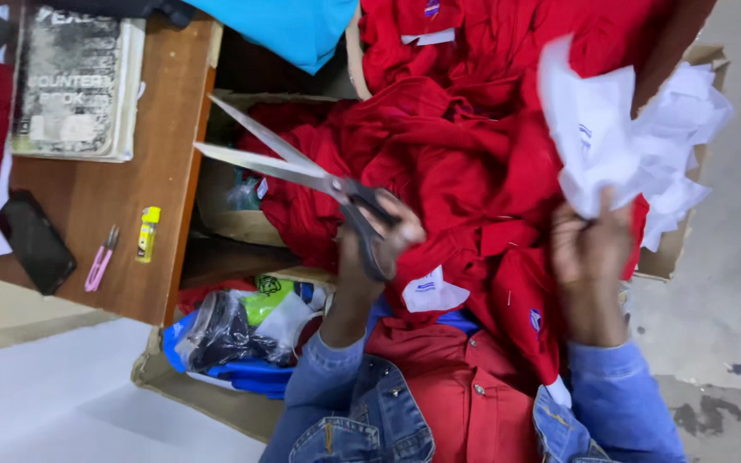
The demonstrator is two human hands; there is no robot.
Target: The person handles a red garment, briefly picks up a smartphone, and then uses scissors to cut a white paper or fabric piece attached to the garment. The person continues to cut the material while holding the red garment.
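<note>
Left hand (pixel 379 236) gripping large scissors (pixel 302 167), blades parted, over heaped red garments (pixel 439 163), right hand (pixel 589 244) clutching bunched white fabric pieces (pixel 628 129), wooden counter (pixel 143 180) at left

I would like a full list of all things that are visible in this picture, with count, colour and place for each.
scissors: one, silver blades open, black handles, in the left hand, centre
white fabric pieces: a bunch, white, in the right hand, upper right
red garments: a pile, red with small white labels, centre
cardboard box: one, brown, under the pile
wooden table: one, brown, left
book: one, worn, grey-black cover, on the table
phone: one, black, table's left edge
thread snips: one, pink, on the table
small tube: one, yellow, beside the snips
bags: several, blue, green, clear, below the table
left hand: one, denim sleeve
right hand: one, blue sleeve
</note>
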